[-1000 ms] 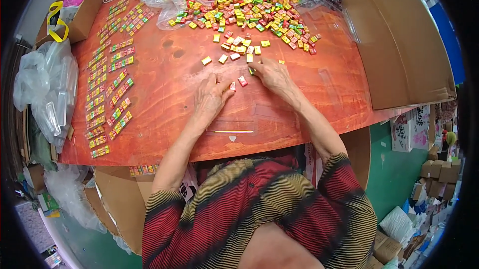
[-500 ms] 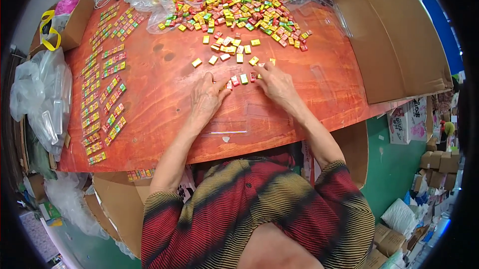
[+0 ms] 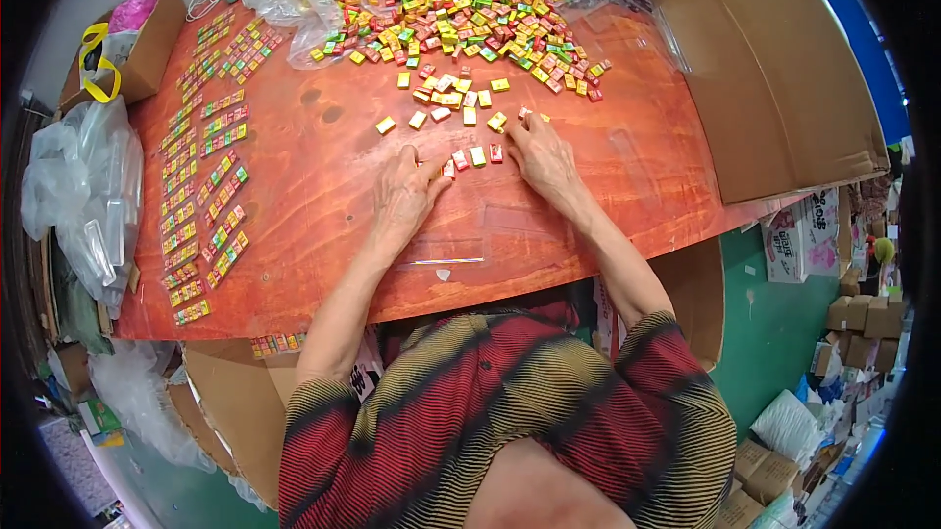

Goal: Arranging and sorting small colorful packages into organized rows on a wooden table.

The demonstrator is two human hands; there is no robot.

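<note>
Loose small boxes, red, yellow and green, lie on the red-brown wooden table. A short, slightly curved row of them, with a green-and-yellow box (image 3: 477, 156) in it, runs between my hands. My left hand (image 3: 404, 194) has its thumb and finger closed about a small red box (image 3: 448, 168) at the row's left end. Off the right end, my right hand (image 3: 544, 164) reaches a bit farther, fingertips bunched at another small red box (image 3: 524, 113). Its grip is partly hidden by the fingers. Several yellow boxes (image 3: 470, 116) lie scattered just beyond.
A large heap of small boxes (image 3: 461, 9) covers the far table. Neat strips of boxes (image 3: 227, 194) line its left side. A tall cardboard sheet (image 3: 774, 68) borders the right. Clear plastic bags (image 3: 83, 191) hang at the left edge.
My right hand has moved slightly away from the row, uncovering the red box at its right end. The left hand stays in place.
</note>
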